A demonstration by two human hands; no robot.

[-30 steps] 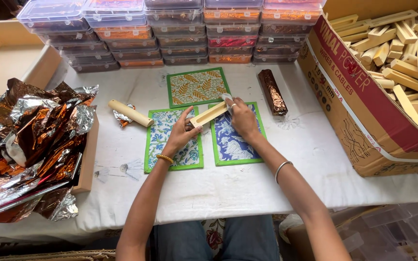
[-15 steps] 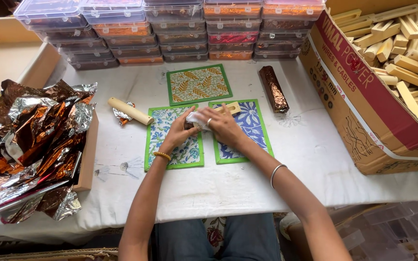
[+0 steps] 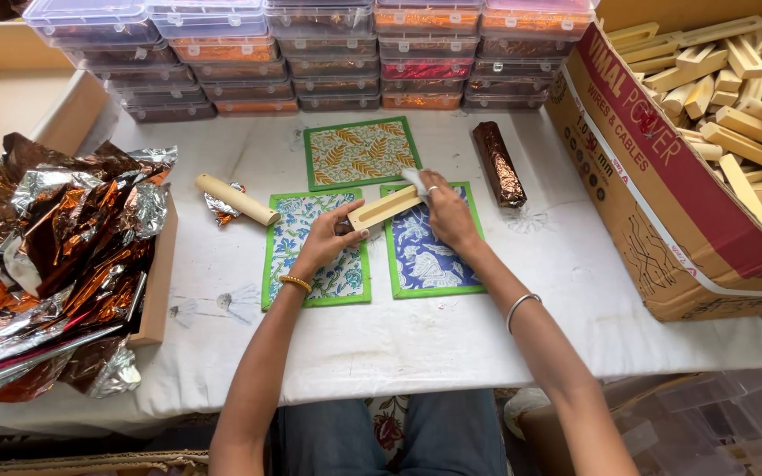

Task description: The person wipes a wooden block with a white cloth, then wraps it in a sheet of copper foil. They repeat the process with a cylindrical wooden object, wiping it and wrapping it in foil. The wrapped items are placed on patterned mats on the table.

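My left hand [image 3: 326, 238] grips the near end of a pale wooden stick [image 3: 384, 209] held over two green-bordered patterned mats. My right hand [image 3: 445, 210] presses a small white cloth [image 3: 414, 181] against the stick's far end. The left mat [image 3: 317, 249] has a blue and green floral print. The right mat [image 3: 431, 241] is blue and white. A third mat [image 3: 360, 152], yellow and green, lies just beyond them.
A second wooden stick [image 3: 236, 199] and a foil scrap [image 3: 221, 207] lie to the left. A foil-wrapped bar [image 3: 497, 164] rests at right. Crumpled foil [image 3: 55, 256] heaps on the left; a carton of wooden sticks [image 3: 707, 132] stands right. Stacked plastic boxes [image 3: 328, 53] line the back.
Both hands had come together at the stick's middle, then spread apart again. The right hand with the cloth has slid out to the stick's far end.
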